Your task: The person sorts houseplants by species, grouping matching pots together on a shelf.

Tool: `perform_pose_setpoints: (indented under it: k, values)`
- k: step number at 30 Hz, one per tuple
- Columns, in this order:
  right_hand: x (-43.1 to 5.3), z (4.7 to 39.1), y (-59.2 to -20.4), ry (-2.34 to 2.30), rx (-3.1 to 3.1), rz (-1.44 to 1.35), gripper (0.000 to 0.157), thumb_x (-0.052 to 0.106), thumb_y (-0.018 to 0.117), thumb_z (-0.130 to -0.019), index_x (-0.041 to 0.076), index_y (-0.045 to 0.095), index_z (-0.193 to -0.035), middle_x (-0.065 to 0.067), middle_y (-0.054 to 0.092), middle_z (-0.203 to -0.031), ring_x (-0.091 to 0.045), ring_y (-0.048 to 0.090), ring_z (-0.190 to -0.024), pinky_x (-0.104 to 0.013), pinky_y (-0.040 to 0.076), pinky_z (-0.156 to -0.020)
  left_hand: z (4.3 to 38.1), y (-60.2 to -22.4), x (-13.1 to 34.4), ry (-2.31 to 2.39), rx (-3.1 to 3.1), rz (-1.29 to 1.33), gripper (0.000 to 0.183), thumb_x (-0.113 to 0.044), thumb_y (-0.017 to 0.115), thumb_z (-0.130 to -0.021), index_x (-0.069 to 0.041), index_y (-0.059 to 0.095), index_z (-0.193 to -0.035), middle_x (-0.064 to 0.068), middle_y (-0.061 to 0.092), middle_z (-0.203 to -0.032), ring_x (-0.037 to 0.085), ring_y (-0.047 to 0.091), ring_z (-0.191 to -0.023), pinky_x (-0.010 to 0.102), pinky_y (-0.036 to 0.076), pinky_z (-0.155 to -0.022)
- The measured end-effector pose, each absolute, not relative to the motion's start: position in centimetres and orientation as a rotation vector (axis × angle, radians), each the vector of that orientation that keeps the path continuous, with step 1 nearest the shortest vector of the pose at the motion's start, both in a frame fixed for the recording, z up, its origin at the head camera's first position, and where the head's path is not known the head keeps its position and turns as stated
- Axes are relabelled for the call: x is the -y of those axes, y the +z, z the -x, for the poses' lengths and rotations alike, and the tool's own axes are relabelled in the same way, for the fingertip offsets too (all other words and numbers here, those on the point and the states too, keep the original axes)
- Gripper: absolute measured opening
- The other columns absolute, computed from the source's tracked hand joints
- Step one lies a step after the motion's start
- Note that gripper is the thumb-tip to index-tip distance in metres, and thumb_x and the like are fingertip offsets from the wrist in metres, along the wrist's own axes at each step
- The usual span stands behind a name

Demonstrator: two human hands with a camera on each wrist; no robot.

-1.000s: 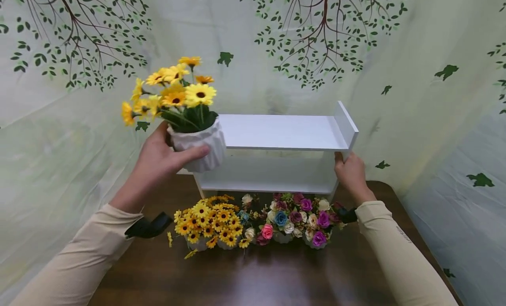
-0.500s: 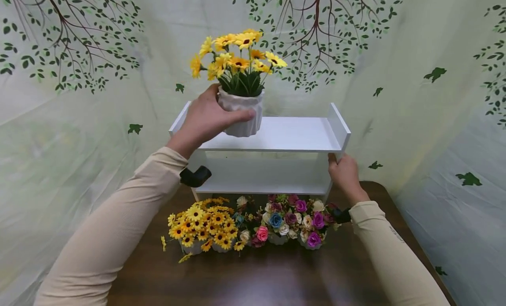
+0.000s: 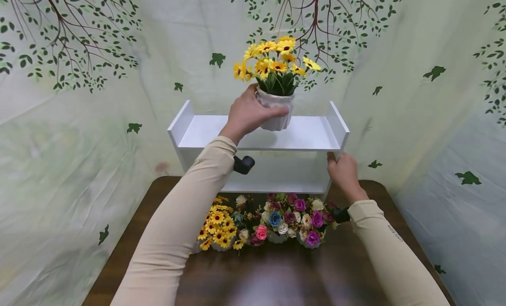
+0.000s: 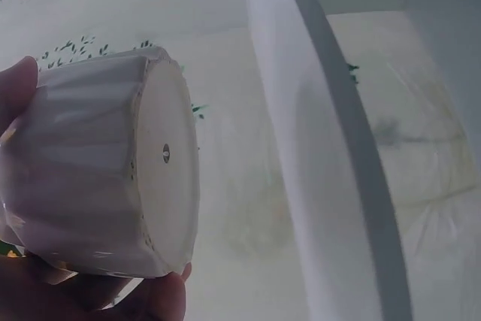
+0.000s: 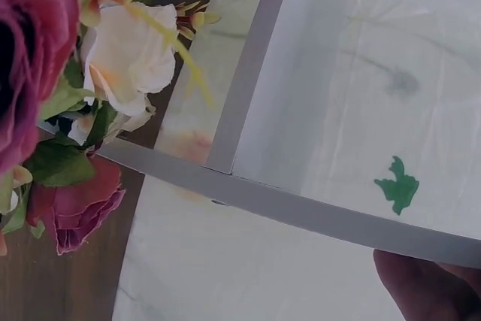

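Observation:
My left hand (image 3: 251,112) grips a white ribbed flower pot (image 3: 280,122) of yellow daisy-like flowers (image 3: 276,62), thumb across its front. The pot is upright over the top board of a white two-tier shelf (image 3: 308,134), right of its middle. In the left wrist view, a gap shows between the pot's flat base (image 4: 169,178) and the shelf board (image 4: 331,155). My right hand (image 3: 345,174) holds the shelf's right side panel just below the top board. The right wrist view shows fingers (image 5: 421,283) at the panel's edge (image 5: 301,219).
Several potted flowers stand on the dark wooden table (image 3: 253,279) before the shelf: yellow daisies (image 3: 219,224) at left, mixed roses (image 3: 294,218) at right. My left sleeve overlaps the daisies. A leaf-print curtain (image 3: 205,42) hangs behind.
My left hand has carried the potted yellow flowers from the shelf's left end rightward over the top board, raising them at first. My right hand has stayed on the side panel.

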State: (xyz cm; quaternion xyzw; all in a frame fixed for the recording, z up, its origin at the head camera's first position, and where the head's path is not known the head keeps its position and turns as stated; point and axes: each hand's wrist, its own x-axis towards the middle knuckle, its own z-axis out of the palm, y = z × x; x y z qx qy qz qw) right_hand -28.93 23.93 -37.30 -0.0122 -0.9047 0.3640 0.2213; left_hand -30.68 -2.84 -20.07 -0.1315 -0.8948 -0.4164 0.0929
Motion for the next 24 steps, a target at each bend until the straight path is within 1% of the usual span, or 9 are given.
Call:
perform_pose_setpoints:
  k: [3,5,6,10,12,15,18,22,24]
  values:
    - [-23.8,28.9,-37.5,0.987,2.508,0.059,0.033,0.020,0.047,-0.102,-0.007,0.061,-0.089,-0.009,0.046,-0.060,-0.024,0.043,-0.055,-0.032,0.035,-0.051,30.9,-20.9,1.9,-1.227,2.659,0.372,0.098,-0.057,0.080,-0.074,-0.014,0.036,-0.150,0.008,0.058,-0.142,0.027,0.056,-0.127,0.042,0.048,-0.105]
    - [-23.8,28.9,-37.6,0.977,2.514,0.071,0.033,0.020,0.047,-0.102,-0.005,0.060,-0.087,-0.010,0.047,-0.062,-0.026,0.045,-0.057,-0.033,0.036,-0.052,31.0,-21.4,1.2,-1.210,2.671,0.350,0.101,-0.059,0.080,-0.073,-0.015,0.034,-0.152,0.008,0.056,-0.144,0.028,0.055,-0.129,0.043,0.046,-0.107]
    - [-23.8,28.9,-37.5,0.974,2.514,0.073,0.033,0.021,0.047,-0.103,-0.005,0.060,-0.088,-0.010,0.049,-0.063,-0.027,0.047,-0.059,-0.034,0.037,-0.053,31.0,-21.6,0.8,-1.204,2.674,0.341,0.102,-0.060,0.079,-0.073,-0.016,0.033,-0.153,0.008,0.055,-0.145,0.029,0.055,-0.130,0.043,0.046,-0.107]
    - [-23.9,28.9,-37.3,0.972,2.531,0.081,0.035,0.025,0.044,-0.104,-0.005,0.061,-0.098,-0.013,0.051,-0.068,-0.029,0.050,-0.063,-0.035,0.040,-0.057,30.9,-22.4,-1.1,-1.171,2.690,0.305,0.107,-0.064,0.078,-0.073,-0.017,0.029,-0.155,0.009,0.052,-0.149,0.029,0.054,-0.131,0.042,0.045,-0.108]
    - [-23.9,28.7,-37.2,0.971,2.535,0.089,0.036,0.026,0.043,-0.104,-0.005,0.060,-0.099,-0.014,0.050,-0.069,-0.029,0.049,-0.063,-0.035,0.039,-0.056,30.8,-22.8,-2.0,-1.172,2.686,0.307,0.106,-0.064,0.077,-0.073,-0.017,0.030,-0.155,0.008,0.053,-0.149,0.028,0.055,-0.130,0.041,0.046,-0.106]
    - [-24.4,28.7,-37.0,0.931,2.512,0.094,0.034,0.024,0.044,-0.104,-0.005,0.058,-0.092,-0.015,0.052,-0.068,-0.029,0.048,-0.061,-0.034,0.037,-0.054,30.8,-23.2,-4.0,-1.190,2.672,0.346,0.104,-0.065,0.077,-0.073,-0.017,0.032,-0.154,0.007,0.053,-0.148,0.025,0.056,-0.129,0.039,0.047,-0.106]
    - [-24.6,28.7,-37.0,0.903,2.474,0.077,0.034,0.022,0.047,-0.102,-0.002,0.056,-0.080,-0.016,0.053,-0.064,-0.030,0.048,-0.058,-0.033,0.034,-0.052,30.9,-23.6,-5.6,-1.212,2.662,0.383,0.101,-0.064,0.077,-0.073,-0.017,0.034,-0.152,0.005,0.056,-0.145,0.022,0.057,-0.128,0.038,0.048,-0.104]
    - [-24.2,28.9,-37.2,0.899,2.462,0.050,0.034,0.020,0.049,-0.100,0.000,0.054,-0.073,-0.014,0.053,-0.061,-0.029,0.048,-0.056,-0.032,0.034,-0.051,30.7,-24.4,-6.7,-1.240,2.653,0.379,0.095,-0.061,0.078,-0.074,-0.017,0.038,-0.149,0.004,0.058,-0.142,0.021,0.059,-0.125,0.037,0.050,-0.101]
    - [-23.9,29.0,-37.3,0.895,2.465,0.039,0.034,0.020,0.049,-0.100,0.000,0.054,-0.074,-0.012,0.051,-0.060,-0.027,0.047,-0.055,-0.032,0.034,-0.051,30.7,-24.6,-7.0,-1.265,2.640,0.381,0.094,-0.060,0.078,-0.075,-0.016,0.039,-0.148,0.005,0.059,-0.141,0.021,0.060,-0.124,0.036,0.050,-0.100]
